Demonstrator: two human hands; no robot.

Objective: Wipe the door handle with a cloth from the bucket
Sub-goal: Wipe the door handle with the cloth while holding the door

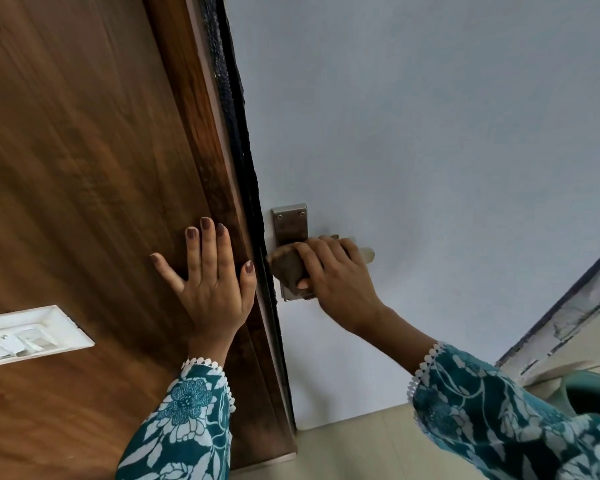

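A metal door handle with a rectangular back plate (290,223) is fixed to the pale blue door (430,133). My right hand (340,275) is wrapped round the lever and presses a brown-grey cloth (288,265) against it; the lever's pale tip (368,254) pokes out past my fingers. My left hand (212,271) lies flat with fingers spread on the brown wooden frame (84,150), holding nothing. Most of the lever is hidden under my hand and the cloth.
A white switch plate (28,336) sits on the wooden panel at the lower left. A teal bucket rim (593,393) shows at the right edge, on the beige floor (361,445). A dark gap (239,133) runs between the frame and the door.
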